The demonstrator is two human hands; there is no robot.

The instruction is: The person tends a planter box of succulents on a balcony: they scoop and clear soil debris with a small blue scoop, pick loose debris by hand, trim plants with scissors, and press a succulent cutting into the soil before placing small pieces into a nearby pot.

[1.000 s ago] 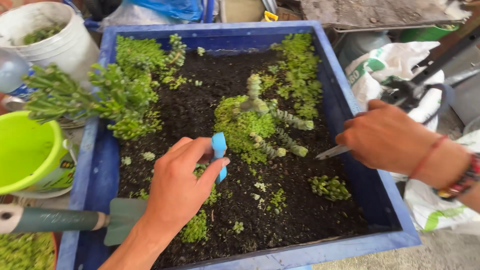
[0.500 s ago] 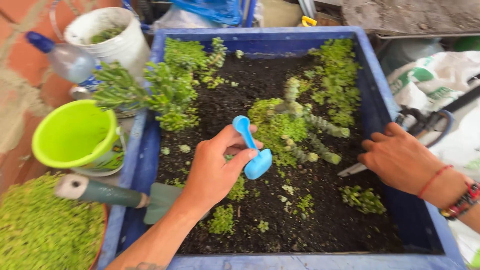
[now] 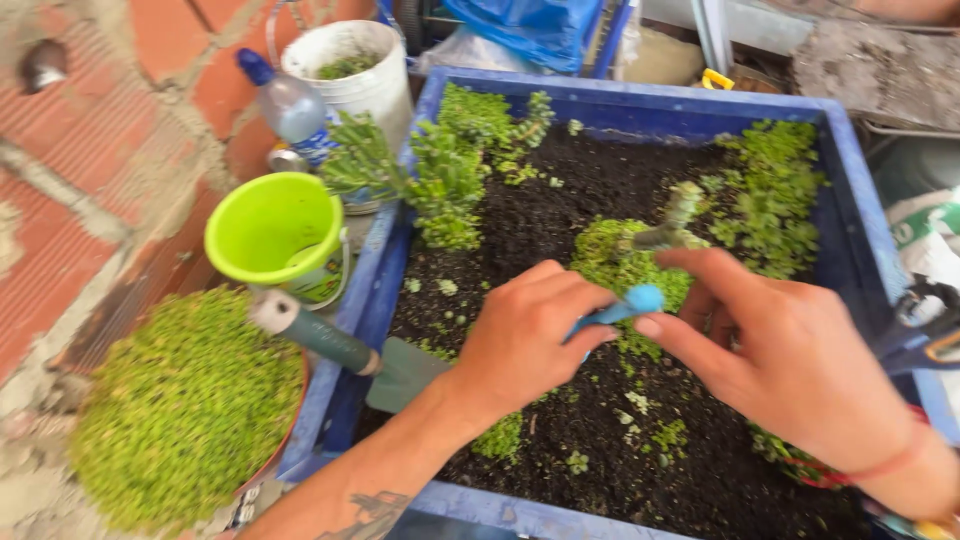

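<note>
Left grip (image 3: 525,340) pinching small blue scoop (image 3: 618,308) over dark soil in blue tub (image 3: 385,262), scoop's long axis pointing toward right hand (image 3: 790,365); right fingers (image 3: 690,340) spread, thumb tip touching scoop end, nothing held

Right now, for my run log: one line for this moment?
left hand: holds blue scoop | right hand: touching scoop tip | blue planter tray

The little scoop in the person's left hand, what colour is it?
Light blue. The scoop shows best in the head view, pinched in the left hand over the dark soil.
</note>
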